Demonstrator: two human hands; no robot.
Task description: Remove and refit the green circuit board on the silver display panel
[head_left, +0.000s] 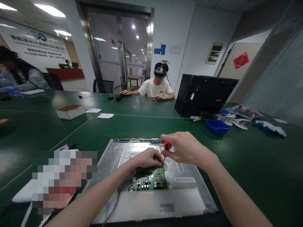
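Note:
A silver metal display panel (187, 201) lies flat in front of me, with a green circuit board (153, 181) on its middle. My right hand (183, 148) grips a screwdriver (167, 146) by its orange-red handle. The thin shaft points down at the board's upper right corner. Close beside that tip, my left hand (150, 158) has its thumb and fingers pinched together low over the board's top edge. Whatever sits between those fingertips is hidden. A grey cable (115, 201) runs from the board toward the panel's near edge. A blue strip board (136, 141) lines the far edge.
A black monitor (204, 94) stands at the back right, near a blue tray (217, 126) and gloves (270, 127). A white box (70, 112) sits at the left. Across the green table (142, 126) sits a person (157, 85) in a headset. A pixelated item (66, 179) lies left of the panel.

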